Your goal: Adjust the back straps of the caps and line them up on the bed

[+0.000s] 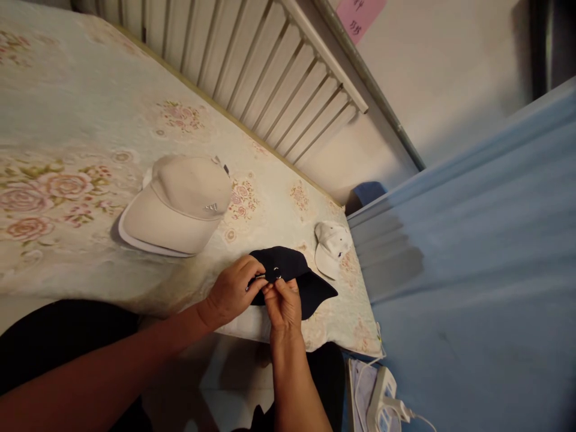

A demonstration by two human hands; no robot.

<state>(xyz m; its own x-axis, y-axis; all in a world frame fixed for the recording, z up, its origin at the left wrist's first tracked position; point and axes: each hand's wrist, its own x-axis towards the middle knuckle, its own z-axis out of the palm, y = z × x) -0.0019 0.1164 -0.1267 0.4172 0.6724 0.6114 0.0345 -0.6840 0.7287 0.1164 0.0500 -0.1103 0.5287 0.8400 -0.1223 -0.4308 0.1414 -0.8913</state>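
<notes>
Both hands pinch the navy cap (pixel 310 292) at the bed's (pixel 67 120) near edge. The left hand (pixel 231 291) and right hand (pixel 283 306) have their fingers (pixel 270 289) closed narrow on its back edge, by a metal ring. A beige cap (pixel 180 207) lies at 10 o'clock from it and a white cap (pixel 332 246) just beside it at 2 o'clock.

Beige cap (pixel 177 207) lies on floral bed sheet (pixel 67 108); small white cap (pixel 332 246) near sheet's rt edge. White metal rail (pixel 279 72) behind. Power strip (pixel 382 399) w/ cord on floor.
</notes>
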